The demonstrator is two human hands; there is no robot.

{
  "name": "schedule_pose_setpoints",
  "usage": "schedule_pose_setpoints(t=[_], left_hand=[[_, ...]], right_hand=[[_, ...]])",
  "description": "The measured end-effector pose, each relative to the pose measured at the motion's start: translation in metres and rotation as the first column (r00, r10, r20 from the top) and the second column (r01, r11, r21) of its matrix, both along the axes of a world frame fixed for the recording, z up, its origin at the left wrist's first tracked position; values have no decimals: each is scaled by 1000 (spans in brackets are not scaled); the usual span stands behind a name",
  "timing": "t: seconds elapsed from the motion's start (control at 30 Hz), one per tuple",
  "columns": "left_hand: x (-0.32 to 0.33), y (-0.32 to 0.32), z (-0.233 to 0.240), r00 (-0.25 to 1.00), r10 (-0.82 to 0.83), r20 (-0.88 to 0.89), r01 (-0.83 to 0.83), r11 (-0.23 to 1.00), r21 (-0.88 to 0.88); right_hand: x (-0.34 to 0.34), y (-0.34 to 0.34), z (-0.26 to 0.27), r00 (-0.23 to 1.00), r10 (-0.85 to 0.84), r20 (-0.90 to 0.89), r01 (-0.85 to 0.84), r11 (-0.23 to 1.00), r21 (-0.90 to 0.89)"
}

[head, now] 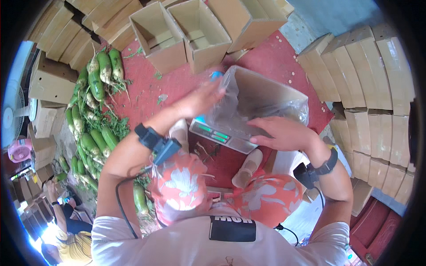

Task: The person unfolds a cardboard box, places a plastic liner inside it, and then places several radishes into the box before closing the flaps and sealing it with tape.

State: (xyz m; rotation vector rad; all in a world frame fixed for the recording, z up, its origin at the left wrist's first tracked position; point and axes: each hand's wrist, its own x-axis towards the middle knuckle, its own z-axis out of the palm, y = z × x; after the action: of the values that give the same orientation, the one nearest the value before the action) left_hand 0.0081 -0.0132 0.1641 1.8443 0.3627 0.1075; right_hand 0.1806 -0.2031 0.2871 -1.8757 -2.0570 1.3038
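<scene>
A cardboard box (273,89) lined with a clear plastic bag (229,103) stands on a digital scale (216,134) with green lit displays. Blurred by motion, my left hand (203,98) is at the box's left side, over the edge of the liner. My right hand (283,133) reaches over the near side of the box, fingers apart, close to the plastic. Whether either hand pinches the film is not plain. Large green-and-white radishes (96,81) with roots and leaves lie piled on the left.
Open cardboard boxes (199,43) stand beyond the scale on the red floor covering (143,96). Stacked cartons (366,73) line the right side, with more cartons (50,79) at left. A co-worker in yellow (75,244) sits at lower left. A fan (11,116) stands far left.
</scene>
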Motion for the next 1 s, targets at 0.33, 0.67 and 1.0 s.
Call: schedule_pose_setpoints(t=[0.33, 0.67, 1.0], left_hand=[[-114, 26, 51, 857, 446, -258, -500, 841, -208], [-229, -4, 12, 629, 584, -513, -766, 576, -284], [-321, 3, -11, 561, 590, -581, -798, 572, -189]], right_hand=[[-8, -79, 43, 942, -205, 265, 157, 969, 193], [-22, -122, 35, 923, -302, 240, 220, 923, 315], [-20, -64, -60, 947, -218, 237, 178, 968, 177]])
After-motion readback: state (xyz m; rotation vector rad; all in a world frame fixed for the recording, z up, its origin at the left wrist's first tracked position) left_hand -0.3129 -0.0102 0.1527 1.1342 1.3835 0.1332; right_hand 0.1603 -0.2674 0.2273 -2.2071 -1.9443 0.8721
